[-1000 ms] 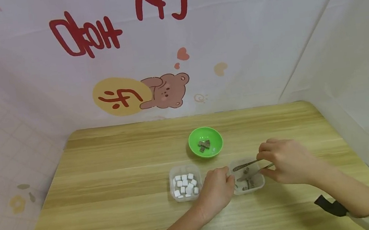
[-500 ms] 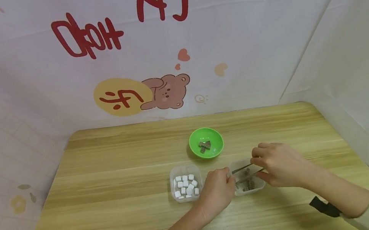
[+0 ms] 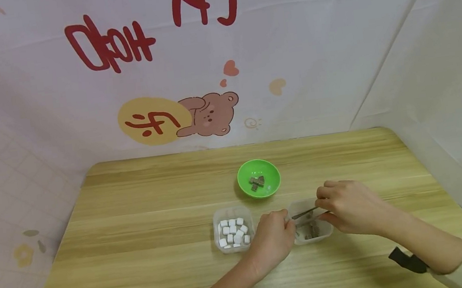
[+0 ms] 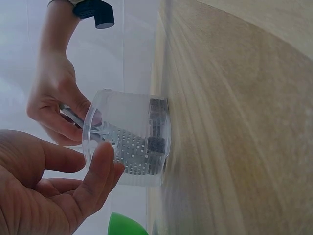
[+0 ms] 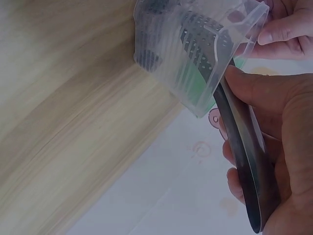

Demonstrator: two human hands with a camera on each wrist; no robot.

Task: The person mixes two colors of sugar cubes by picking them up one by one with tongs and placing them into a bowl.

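My left hand (image 3: 273, 237) pinches the rim of a clear plastic box (image 4: 124, 100) between thumb and fingers. Dark brown cubes (image 4: 156, 145) lie on the box's floor, partly hidden by the tongs and the hands. My right hand (image 3: 353, 208) grips metal tongs (image 5: 240, 142) by their arms. The perforated heads (image 4: 128, 149) of the tongs reach down inside the box near the cubes; whether a cube is between them I cannot tell. Behind the boxes stands a green bowl (image 3: 276, 184) with several brown cubes (image 3: 257, 181) in it.
A second clear box (image 3: 216, 220), holding several white cubes (image 3: 233, 230), stands left of my left hand. Both boxes and the bowl rest on a wood-grain table (image 3: 146, 231). A printed white curtain (image 3: 308, 33) closes off the back and sides.
My right hand has shifted a little left, and the arms of the tongs have drawn closer together inside the box. The left hand stays at the rim.
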